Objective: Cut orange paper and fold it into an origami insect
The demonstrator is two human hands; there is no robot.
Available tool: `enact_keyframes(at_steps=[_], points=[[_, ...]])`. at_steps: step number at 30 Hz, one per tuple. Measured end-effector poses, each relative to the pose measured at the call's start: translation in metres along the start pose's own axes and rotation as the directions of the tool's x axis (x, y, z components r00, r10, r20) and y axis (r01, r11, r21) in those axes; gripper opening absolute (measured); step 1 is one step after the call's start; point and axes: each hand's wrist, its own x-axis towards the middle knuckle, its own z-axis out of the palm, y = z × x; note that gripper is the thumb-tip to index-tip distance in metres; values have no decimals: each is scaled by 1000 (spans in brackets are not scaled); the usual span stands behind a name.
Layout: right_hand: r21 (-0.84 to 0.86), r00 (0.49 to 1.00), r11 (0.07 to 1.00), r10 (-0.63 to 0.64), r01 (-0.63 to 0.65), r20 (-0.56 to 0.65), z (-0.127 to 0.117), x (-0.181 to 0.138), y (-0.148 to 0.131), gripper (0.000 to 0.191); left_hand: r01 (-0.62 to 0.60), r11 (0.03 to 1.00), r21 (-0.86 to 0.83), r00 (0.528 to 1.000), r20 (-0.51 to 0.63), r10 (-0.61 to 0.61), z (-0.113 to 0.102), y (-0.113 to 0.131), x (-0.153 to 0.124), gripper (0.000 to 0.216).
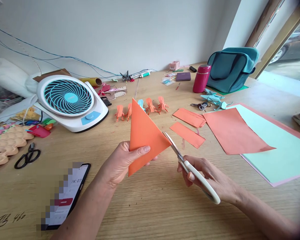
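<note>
My left hand (122,160) grips a folded triangle of orange paper (145,135), thumb on its face and fingers behind. The triangle stands upright above the table, one point up and one toward the right. In my right hand (205,173) are white-handled scissors (200,181). Their blades sit at the triangle's right corner; whether they are cutting into it cannot be made out. Behind the triangle stands a row of several folded paper figures (150,105), mostly orange and one blue. Orange paper strips (187,134) lie to the right, beside a larger orange sheet (235,128).
A white and blue fan (70,100) stands at the left, with black scissors (27,156) and a phone (67,196) nearer me. Pale green sheets (275,160) lie at the right. Keys (202,106), blue paper figures (213,96), a pink flask (201,79) and a teal bag (231,70) are farther back.
</note>
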Motion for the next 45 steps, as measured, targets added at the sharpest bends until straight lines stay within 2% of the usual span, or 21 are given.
enact_keyframes(at_steps=[9, 45], points=[[56, 1000, 998, -10, 10, 7, 0, 1, 0, 43, 6, 1000, 11, 1000, 16, -6, -1, 0, -2, 24], [1, 1000, 1000, -22, 22, -17, 0, 0, 2, 49, 19, 1000, 11, 1000, 0, -19, -1, 2, -1, 25]])
